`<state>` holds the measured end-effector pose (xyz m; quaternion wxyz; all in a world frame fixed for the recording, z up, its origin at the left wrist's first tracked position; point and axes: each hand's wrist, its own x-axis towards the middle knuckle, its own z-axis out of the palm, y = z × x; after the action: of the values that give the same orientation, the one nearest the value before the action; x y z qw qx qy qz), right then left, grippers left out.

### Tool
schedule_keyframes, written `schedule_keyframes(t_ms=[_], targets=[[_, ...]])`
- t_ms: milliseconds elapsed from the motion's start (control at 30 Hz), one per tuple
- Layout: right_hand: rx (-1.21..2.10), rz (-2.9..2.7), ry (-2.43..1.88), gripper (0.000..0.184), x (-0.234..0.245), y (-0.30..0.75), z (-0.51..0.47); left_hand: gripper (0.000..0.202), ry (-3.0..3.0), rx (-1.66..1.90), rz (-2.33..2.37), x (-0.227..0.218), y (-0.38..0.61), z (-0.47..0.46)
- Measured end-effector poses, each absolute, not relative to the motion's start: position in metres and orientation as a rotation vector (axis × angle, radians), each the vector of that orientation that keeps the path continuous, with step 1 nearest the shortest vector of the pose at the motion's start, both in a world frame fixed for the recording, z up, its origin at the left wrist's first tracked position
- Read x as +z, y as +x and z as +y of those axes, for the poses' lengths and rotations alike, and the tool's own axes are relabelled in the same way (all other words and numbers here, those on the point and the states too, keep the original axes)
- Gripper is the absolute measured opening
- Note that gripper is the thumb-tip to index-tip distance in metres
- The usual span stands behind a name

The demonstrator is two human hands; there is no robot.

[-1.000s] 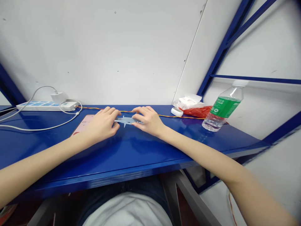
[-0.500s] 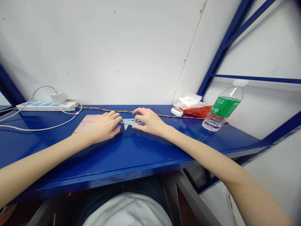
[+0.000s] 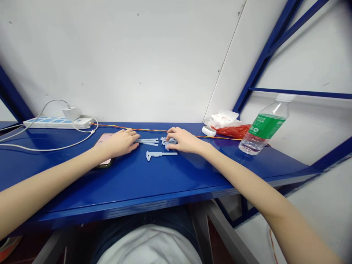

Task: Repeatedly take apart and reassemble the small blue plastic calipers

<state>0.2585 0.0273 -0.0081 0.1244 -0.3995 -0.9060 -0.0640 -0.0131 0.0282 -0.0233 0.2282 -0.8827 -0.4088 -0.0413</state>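
Note:
A pale blue plastic vernier caliper [image 3: 161,154] lies flat on the blue table [image 3: 165,179], in front of both hands and touched by neither. My left hand [image 3: 124,142] rests palm down with its fingers curled over several thin pale blue strips [image 3: 150,141]. Their right ends stick out; their left ends are hidden under the fingers. My right hand [image 3: 182,140] has thumb and fingers bent around a small pile of pale blue calipers [image 3: 165,141], whose jaws show at the left while the rest is covered.
Under my left forearm lies a phone [image 3: 106,161]. Behind it are a white power strip [image 3: 57,123] and a looped white cable [image 3: 66,147]. A red and yellow wire [image 3: 145,129] runs along the wall. At right are a white oval device [image 3: 208,131], red plastic bag [image 3: 233,130], tissues [image 3: 223,119] and water bottle [image 3: 264,126].
The caliper that was between my hands now lies free, nearer the table's front. My right hand has shifted right to the pile, my left hand slightly left, uncovering the strips.

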Motion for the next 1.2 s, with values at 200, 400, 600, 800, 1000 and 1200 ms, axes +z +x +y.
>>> schedule_keyframes(t_ms=[200,400,600,800,1000,1200], targets=[[-0.255,-2.621,-1.134,0.017,-0.017,0.264,0.044,0.035,-2.444,-0.109,-1.118,-0.024,-0.012,0.032],[-0.209,-2.644,-1.24,0.023,-0.013,0.257,0.037,0.03,-2.425,-0.104,-1.152,-0.024,-0.015,0.035],[-0.172,-2.64,-1.332,0.019,-0.01,0.26,0.039,0.029,-2.405,-0.094,-1.163,-0.024,-0.017,0.036],[-0.228,-2.636,-1.312,0.014,-0.014,0.259,0.041,0.029,-2.375,-0.095,-1.121,-0.024,-0.018,0.037],[-0.275,-2.609,-1.261,0.011,-0.014,0.257,0.038,0.024,-2.313,-0.135,-1.096,-0.023,-0.022,0.038],[-0.309,-2.532,-1.158,0.009,-0.015,0.25,0.032,0.022,-2.221,-0.272,-0.92,-0.018,-0.021,0.028]])
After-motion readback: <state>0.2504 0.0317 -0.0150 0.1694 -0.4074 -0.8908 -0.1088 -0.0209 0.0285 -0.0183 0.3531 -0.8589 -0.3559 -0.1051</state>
